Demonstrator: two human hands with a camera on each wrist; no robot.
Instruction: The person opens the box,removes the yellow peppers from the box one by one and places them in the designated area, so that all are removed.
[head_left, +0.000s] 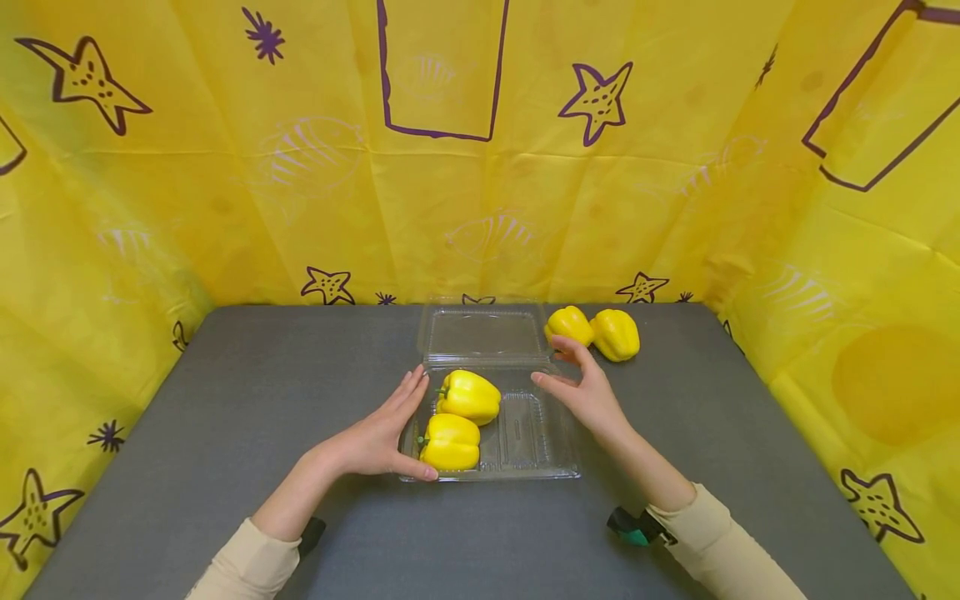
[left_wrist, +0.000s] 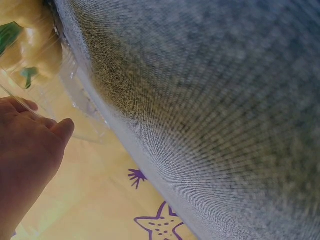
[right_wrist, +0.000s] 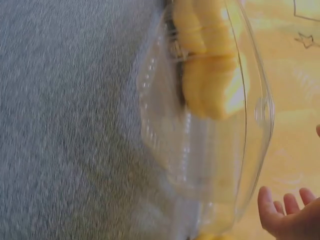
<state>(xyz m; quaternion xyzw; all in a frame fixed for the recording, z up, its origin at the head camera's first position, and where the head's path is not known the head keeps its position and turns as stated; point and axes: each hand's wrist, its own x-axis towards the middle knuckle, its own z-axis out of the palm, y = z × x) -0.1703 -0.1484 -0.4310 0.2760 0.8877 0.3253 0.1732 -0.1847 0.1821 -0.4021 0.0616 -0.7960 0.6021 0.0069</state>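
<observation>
A clear plastic clamshell container (head_left: 524, 433) lies opened on the table, its lid (head_left: 483, 333) folded back behind the base. Two yellow bell peppers sit in the base's left half, a rear pepper (head_left: 469, 397) and a front pepper (head_left: 452, 442), stems toward the left. My left hand (head_left: 378, 433) rests along the container's left side, fingers extended and thumb at the front edge; the left wrist view shows this hand (left_wrist: 32, 145) beside the clear wall. Over the back right corner hovers my right hand (head_left: 588, 396), thumb and fingers apart, holding nothing. The right wrist view shows its fingers (right_wrist: 291, 204) apart from the container wall.
Two more yellow peppers, a left one (head_left: 567, 323) and a right one (head_left: 616, 335), lie beside the lid on the grey table (head_left: 300, 358). A yellow patterned curtain (head_left: 480, 183) surrounds the table's back and sides.
</observation>
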